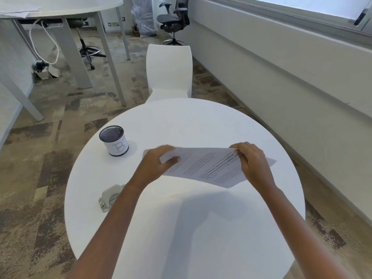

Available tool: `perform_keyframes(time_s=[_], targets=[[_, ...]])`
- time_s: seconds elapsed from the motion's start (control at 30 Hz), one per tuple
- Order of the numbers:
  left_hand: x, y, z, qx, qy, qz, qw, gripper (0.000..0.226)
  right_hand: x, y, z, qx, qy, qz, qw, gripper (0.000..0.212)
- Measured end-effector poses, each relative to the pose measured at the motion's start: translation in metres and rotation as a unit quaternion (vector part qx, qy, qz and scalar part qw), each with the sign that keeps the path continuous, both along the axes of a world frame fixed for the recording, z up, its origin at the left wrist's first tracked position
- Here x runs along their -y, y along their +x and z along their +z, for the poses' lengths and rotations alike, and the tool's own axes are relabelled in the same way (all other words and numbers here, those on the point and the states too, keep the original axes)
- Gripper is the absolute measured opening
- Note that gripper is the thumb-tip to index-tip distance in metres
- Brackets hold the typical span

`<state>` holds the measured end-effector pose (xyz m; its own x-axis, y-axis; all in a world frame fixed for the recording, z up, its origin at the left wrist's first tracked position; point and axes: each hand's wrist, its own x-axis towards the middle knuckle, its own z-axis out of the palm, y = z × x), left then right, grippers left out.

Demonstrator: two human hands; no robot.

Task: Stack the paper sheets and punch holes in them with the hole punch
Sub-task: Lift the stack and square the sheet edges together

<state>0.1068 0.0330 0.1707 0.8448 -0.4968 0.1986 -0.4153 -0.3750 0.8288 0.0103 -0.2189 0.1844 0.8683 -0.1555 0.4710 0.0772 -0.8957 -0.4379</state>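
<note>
Printed paper sheets (209, 167) are held a little above the round white table (181, 228), tilted, text side towards me. My left hand (156, 165) grips their left end and my right hand (252, 163) grips the right end near the top corner. One sheet's corner sticks out to the right, behind my right hand. A silver metal hole punch (108, 197) lies on the table at the left, just beside my left forearm, which hides part of it.
A black mesh pen cup (114, 140) with a paper label marked "B" stands on the table's far left. A white chair (169, 71) is tucked in at the far side. A low wall runs along the right; grey desks stand at the back left.
</note>
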Motion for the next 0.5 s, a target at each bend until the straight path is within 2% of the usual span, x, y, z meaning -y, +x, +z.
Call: perform_keyframes(time_s=[0.03,0.1,0.2,0.3,0.33,0.4,0.5], targets=[[0.002,-0.001,-0.003,-0.045,-0.007,0.003,0.999,0.003,0.001,-0.002,0.001,-0.011,0.001,0.013,1.000,0.024],[0.003,-0.003,-0.010,-0.089,-0.026,0.030,0.995,0.016,0.007,-0.006,0.000,-0.032,0.011,0.026,0.999,0.016],[-0.002,-0.006,-0.013,-0.137,-0.083,0.060,0.985,0.023,0.025,-0.013,-0.006,-0.079,0.035,-0.006,0.996,0.011],[-0.010,-0.006,-0.019,-0.183,-0.124,0.080,0.972,0.009,0.044,-0.021,-0.016,-0.117,0.101,-0.049,0.987,0.005],[-0.012,-0.005,-0.023,-0.188,-0.133,0.085,0.969,0.008,0.049,-0.023,-0.020,-0.122,0.134,-0.060,0.982,0.005],[-0.014,-0.003,-0.032,-0.192,-0.147,0.103,0.965,0.020,0.054,-0.026,-0.026,-0.129,0.236,-0.083,0.960,0.007],[-0.010,-0.005,-0.044,-0.207,-0.179,0.135,0.952,0.010,0.048,-0.029,-0.037,-0.106,0.453,-0.071,0.882,0.011]])
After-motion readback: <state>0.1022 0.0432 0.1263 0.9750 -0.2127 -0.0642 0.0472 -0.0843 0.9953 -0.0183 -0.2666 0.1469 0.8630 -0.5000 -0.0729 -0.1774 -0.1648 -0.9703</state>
